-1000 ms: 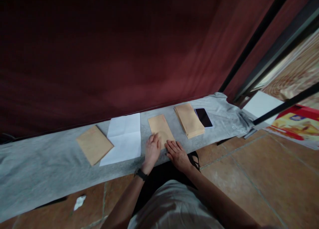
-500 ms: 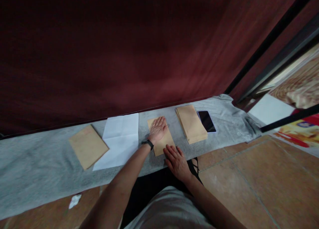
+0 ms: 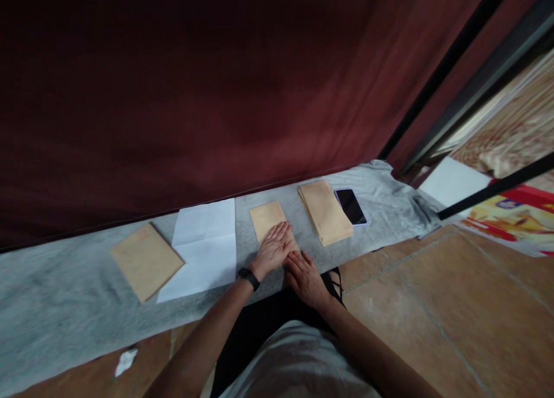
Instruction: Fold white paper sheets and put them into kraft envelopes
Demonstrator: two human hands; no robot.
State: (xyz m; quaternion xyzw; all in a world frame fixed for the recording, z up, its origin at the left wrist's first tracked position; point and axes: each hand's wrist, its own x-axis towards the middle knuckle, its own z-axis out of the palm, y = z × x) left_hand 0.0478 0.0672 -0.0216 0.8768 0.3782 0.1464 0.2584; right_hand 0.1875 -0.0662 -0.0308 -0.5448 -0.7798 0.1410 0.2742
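Fingers (image 3: pixel 280 233) of our left hand (image 3: pixel 270 254) lie straight and close together, flat across the near half of the brown envelope (image 3: pixel 265 216); our right hand (image 3: pixel 308 280) rests spread a little at its near end; we have this envelope on the grey cloth (image 3: pixel 64 294), between the white paper (image 3: pixel 208 251) and the envelope stack (image 3: pixel 326 210), with our phone (image 3: pixel 351 206) just right of the stack.

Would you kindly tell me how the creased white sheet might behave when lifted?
The white sheet would probably flop, looking thin and creased across the middle. It may drag the brown envelope overlapping its left side, or catch beneath it.
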